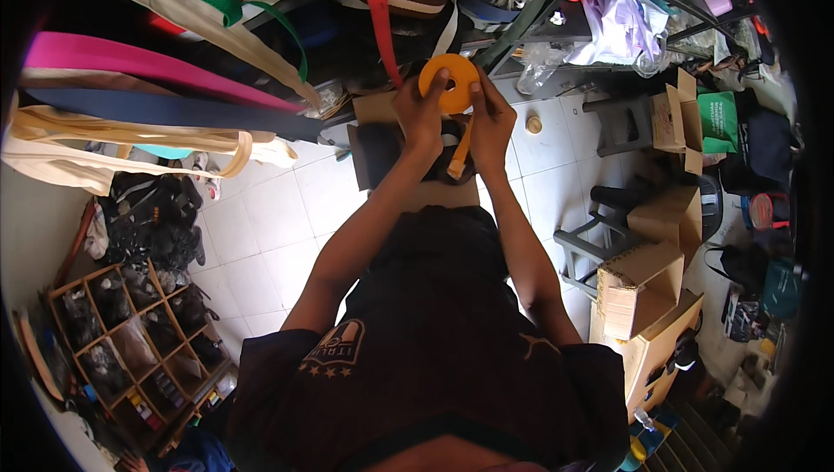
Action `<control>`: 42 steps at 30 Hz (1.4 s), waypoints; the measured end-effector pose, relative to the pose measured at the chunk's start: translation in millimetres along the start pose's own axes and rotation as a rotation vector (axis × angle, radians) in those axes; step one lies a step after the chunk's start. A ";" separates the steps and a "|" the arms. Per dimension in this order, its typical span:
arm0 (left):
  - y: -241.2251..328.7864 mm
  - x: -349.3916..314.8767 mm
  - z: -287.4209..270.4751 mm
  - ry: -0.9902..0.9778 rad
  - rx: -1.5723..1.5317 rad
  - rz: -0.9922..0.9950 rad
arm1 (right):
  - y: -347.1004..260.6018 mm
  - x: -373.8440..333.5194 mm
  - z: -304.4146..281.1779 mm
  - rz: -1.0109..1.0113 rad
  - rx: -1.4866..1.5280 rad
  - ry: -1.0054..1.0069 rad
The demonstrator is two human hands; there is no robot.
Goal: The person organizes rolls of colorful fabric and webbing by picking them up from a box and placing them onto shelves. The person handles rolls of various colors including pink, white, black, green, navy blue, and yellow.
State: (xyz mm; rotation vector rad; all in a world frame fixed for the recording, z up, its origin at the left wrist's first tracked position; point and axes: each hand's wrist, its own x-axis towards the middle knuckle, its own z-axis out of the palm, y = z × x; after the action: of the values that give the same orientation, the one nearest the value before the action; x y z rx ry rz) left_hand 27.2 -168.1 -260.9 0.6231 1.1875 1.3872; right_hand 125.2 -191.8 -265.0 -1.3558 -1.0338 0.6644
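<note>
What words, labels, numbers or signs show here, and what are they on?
Dark shirt: lettering in a shield-shaped crest with four stars; wording left unquoted.
Green bag: pale lettering, too small to read surely.
Black plastic bag: pale print, blurred.
Cardboard box: print along one edge, too small to read.
Orange ribbon roll, held by the left hand and right hand: no lettering visible.
</note>
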 end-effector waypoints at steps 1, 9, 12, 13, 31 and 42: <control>-0.5 -1.9 1.3 0.047 0.035 -0.007 | -0.3 0.5 -2.0 0.082 0.047 -0.018; 30.8 24.8 -25.0 -0.560 0.349 -0.186 | -22.5 26.5 -36.1 0.236 0.087 -0.417; 30.2 27.1 -19.0 -0.510 0.409 -0.059 | -30.5 21.9 -26.7 0.169 0.047 -0.384; 28.2 25.4 -14.6 -0.514 0.409 -0.052 | -25.4 18.7 -22.6 0.199 0.072 -0.277; 49.6 1.1 -4.8 -0.505 0.115 -0.168 | -40.0 31.5 -22.7 0.058 0.155 -0.184; 111.1 -20.1 32.6 -0.283 0.095 0.236 | -114.2 23.4 -10.3 -0.213 0.151 -0.003</control>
State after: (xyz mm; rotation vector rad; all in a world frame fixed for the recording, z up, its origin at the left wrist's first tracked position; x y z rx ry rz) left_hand 15.5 -159.5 -144.3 1.0183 0.9794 1.3870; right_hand 124.5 -192.5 -148.0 -1.0963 -1.0908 0.5732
